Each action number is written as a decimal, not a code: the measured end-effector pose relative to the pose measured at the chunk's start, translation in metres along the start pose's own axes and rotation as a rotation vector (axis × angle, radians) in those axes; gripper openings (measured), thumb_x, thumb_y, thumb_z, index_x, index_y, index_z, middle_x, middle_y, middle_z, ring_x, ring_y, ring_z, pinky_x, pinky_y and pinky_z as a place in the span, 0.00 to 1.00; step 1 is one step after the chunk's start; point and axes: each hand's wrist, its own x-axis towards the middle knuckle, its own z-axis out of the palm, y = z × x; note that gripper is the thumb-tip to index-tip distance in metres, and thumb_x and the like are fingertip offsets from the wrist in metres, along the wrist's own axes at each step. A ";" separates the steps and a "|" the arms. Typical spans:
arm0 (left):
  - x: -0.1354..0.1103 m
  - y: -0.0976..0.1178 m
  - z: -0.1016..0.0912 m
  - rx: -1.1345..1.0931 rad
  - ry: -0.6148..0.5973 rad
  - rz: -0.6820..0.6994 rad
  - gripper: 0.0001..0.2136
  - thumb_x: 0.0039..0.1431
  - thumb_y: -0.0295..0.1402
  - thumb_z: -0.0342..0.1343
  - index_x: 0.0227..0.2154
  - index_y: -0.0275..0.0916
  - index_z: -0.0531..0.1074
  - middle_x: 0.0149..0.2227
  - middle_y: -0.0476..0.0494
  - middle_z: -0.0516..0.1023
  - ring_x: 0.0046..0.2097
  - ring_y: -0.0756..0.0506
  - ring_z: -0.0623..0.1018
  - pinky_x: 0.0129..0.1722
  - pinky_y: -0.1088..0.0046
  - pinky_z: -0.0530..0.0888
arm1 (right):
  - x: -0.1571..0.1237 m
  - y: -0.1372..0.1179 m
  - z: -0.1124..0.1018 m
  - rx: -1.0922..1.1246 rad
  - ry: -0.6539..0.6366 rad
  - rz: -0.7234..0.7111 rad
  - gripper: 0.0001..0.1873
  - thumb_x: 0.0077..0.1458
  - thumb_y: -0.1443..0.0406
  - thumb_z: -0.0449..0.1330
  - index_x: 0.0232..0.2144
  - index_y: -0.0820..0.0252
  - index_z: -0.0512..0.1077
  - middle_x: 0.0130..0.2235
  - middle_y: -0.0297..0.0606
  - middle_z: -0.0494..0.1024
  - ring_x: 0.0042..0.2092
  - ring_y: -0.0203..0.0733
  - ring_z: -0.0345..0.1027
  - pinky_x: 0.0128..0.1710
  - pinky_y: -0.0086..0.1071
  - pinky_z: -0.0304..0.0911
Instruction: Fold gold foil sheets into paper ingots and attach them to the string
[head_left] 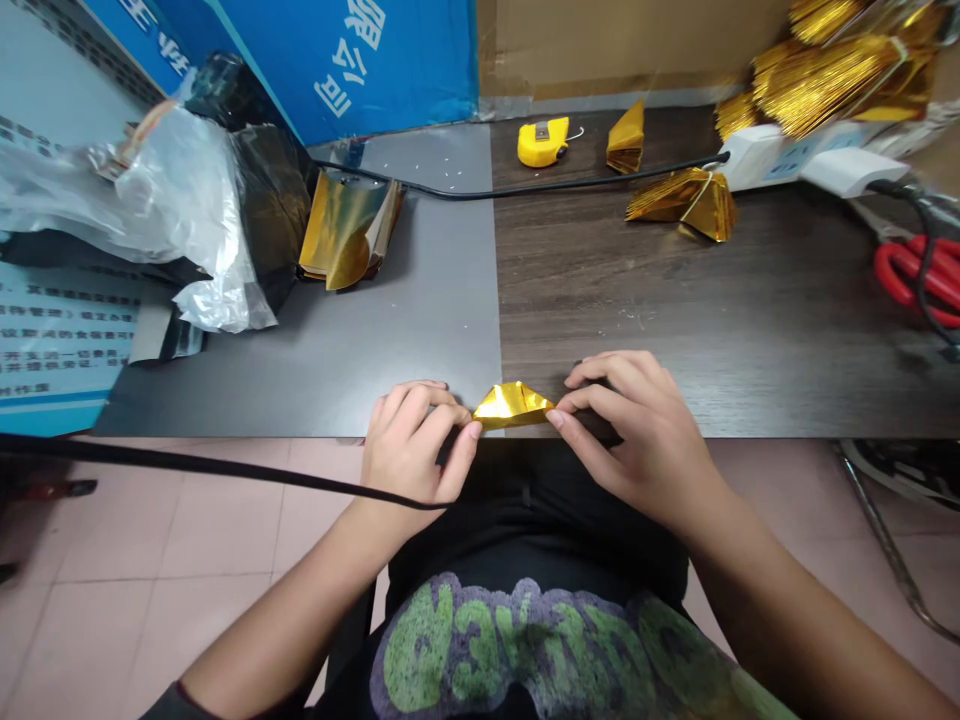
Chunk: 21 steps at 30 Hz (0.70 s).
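Note:
A small piece of folded gold foil paper is held at the table's front edge, its top raised in a trapezoid shape. My left hand pinches its left corner between thumb and forefinger. At the opposite corner, my right hand grips it the same way, with the other fingers loosely curled. A stack of gold foil sheets lies farther back on the left. Beyond my right hand rests a tied gold foil bundle, with a folded gold piece behind it.
A yellow tape measure sits near the cardboard box. A black cable crosses to a white power strip. Red-handled scissors lie at right, below more gold bundles. Plastic bags crowd the left.

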 end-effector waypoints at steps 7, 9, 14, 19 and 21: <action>0.002 0.006 0.001 0.051 0.002 -0.101 0.06 0.63 0.34 0.57 0.31 0.40 0.72 0.36 0.44 0.75 0.45 0.43 0.73 0.42 0.63 0.65 | 0.001 -0.004 0.005 0.036 0.033 0.095 0.06 0.61 0.64 0.63 0.31 0.55 0.72 0.37 0.40 0.76 0.46 0.51 0.69 0.45 0.48 0.64; 0.001 0.007 0.001 0.037 0.007 -0.109 0.06 0.63 0.34 0.57 0.31 0.41 0.72 0.37 0.44 0.76 0.45 0.43 0.73 0.42 0.63 0.65 | 0.001 -0.004 0.005 0.039 0.024 0.095 0.05 0.61 0.64 0.62 0.32 0.55 0.72 0.37 0.40 0.76 0.46 0.51 0.69 0.45 0.48 0.64; -0.002 0.006 0.003 0.016 0.040 -0.101 0.04 0.63 0.33 0.58 0.32 0.41 0.72 0.37 0.45 0.76 0.47 0.42 0.74 0.44 0.62 0.66 | 0.000 -0.003 0.004 0.026 0.049 0.067 0.04 0.62 0.66 0.61 0.33 0.55 0.71 0.37 0.40 0.77 0.46 0.51 0.70 0.43 0.46 0.65; -0.003 0.007 0.003 0.025 0.039 -0.101 0.04 0.63 0.33 0.59 0.32 0.42 0.72 0.37 0.45 0.76 0.49 0.41 0.74 0.48 0.60 0.65 | -0.001 -0.005 0.006 0.001 0.068 0.055 0.04 0.62 0.67 0.61 0.33 0.55 0.71 0.36 0.40 0.78 0.47 0.52 0.71 0.43 0.47 0.66; -0.004 0.009 0.002 0.047 0.034 -0.128 0.04 0.63 0.34 0.59 0.32 0.42 0.72 0.37 0.45 0.76 0.48 0.42 0.74 0.49 0.59 0.63 | 0.000 -0.005 0.006 -0.002 0.075 0.058 0.05 0.62 0.67 0.61 0.32 0.55 0.71 0.36 0.40 0.79 0.47 0.52 0.71 0.43 0.47 0.66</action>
